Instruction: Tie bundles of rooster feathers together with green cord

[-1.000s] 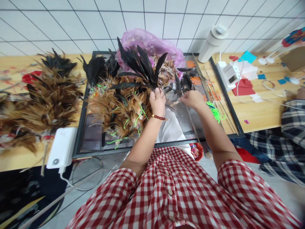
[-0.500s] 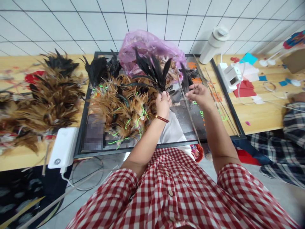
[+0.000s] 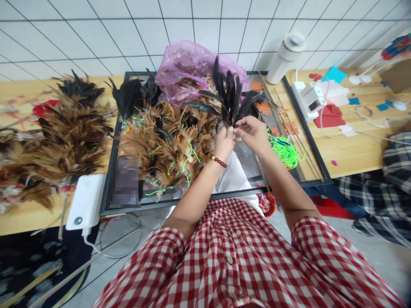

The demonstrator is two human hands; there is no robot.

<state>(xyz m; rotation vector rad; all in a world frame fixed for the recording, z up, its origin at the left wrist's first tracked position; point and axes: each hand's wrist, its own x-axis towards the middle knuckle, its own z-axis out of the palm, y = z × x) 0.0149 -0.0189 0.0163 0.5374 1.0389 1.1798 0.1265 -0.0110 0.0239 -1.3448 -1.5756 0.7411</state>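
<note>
The left hand (image 3: 224,144), with a beaded bracelet (image 3: 218,161) at its wrist, is closed on the lower ends of a bunch of black feathers (image 3: 228,96), which fans upward and outward above the fingers. The right hand (image 3: 253,133) meets it from the other side, thumb and fingertips pinched together at the base of the bunch; whether a separate feather lies within this pinch cannot be told. Both hands are above a dark-framed tray (image 3: 308,149). Behind the bunch, a translucent pink plastic bag (image 3: 183,55) holds small brownish feathers. To the left of the hands lies a heap of brown feathers (image 3: 173,141) with bright green strands among them, and black feathers (image 3: 126,96) lie at its far left edge. A phone-like dark object (image 3: 125,188), partly pixelated, occupies the near left corner. To the right of the right hand rests a tangle of green cord (image 3: 285,152), near thin rods (image 3: 293,124). A white bottle (image 3: 287,57) stands at the far right corner, and a white power bank (image 3: 86,201) lies beside the left edge.
</note>
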